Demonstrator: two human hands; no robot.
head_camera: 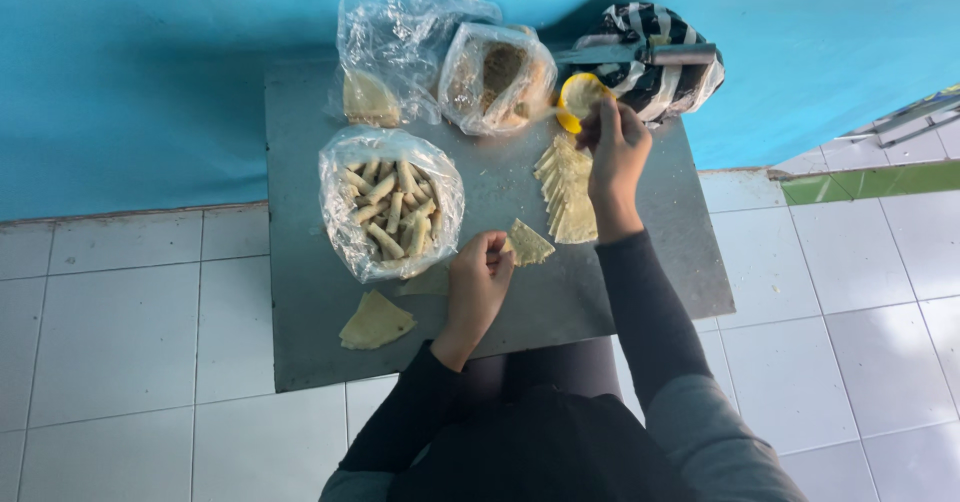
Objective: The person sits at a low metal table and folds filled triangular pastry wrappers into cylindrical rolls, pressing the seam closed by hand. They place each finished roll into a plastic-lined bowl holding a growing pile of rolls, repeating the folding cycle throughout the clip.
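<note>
Grey board (300, 342) on white tile, blue wall behind. Centre-left, bag of finished rolls (390, 207). Our left hand (478, 287) pinches a wrapper (527, 244); right hand (615, 152) fingers closed at yellow dish (580, 97). Wrapper stack (567, 192) remains.

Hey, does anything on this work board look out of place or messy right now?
One pastry sheet lies apart near the board's front left corner, away from the fanned stack. Crumbs are scattered near the filling bag. Nothing looks spilled or damaged otherwise.
</note>
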